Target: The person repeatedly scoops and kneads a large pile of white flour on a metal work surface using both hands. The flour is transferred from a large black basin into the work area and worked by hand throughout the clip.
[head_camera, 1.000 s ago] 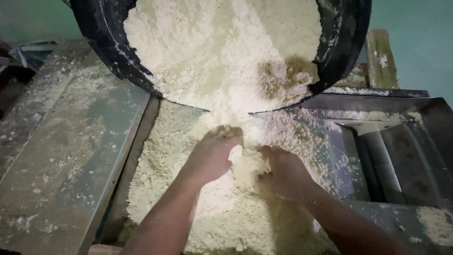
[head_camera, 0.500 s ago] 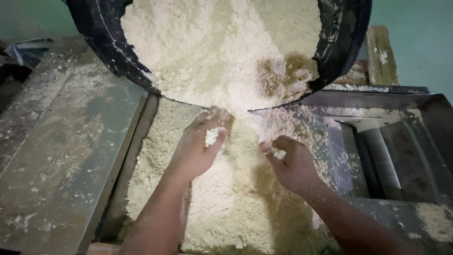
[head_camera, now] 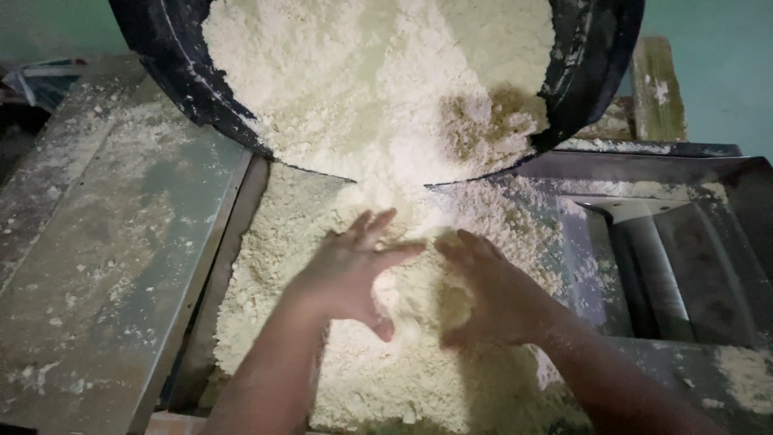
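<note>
A tilted black tub [head_camera: 185, 72] at the far side spills pale crumbly meal [head_camera: 362, 89] into the metal trough [head_camera: 241, 209]. Left hand [head_camera: 346, 274] and right hand [head_camera: 491, 298], fingers spread, gripping nothing, press the near heap; a sudden slide could bury them or overflow left.

Tub [head_camera: 596, 72] at top centre, tipped toward viewer, meal [head_camera: 362, 89] inside spilling over near rim into trough [head_camera: 250, 201] below. Meal heap fills trough from tub lip to near edge. Left hand [head_camera: 346, 274] and right hand [head_camera: 491, 298] side by side on heap, just before tub lip. Flat surface [head_camera: 105, 266] left of trough. Roller [head_camera: 660, 274] right of trough, in sunken bay. Post [head_camera: 656, 89] behind, right of tub.
</note>
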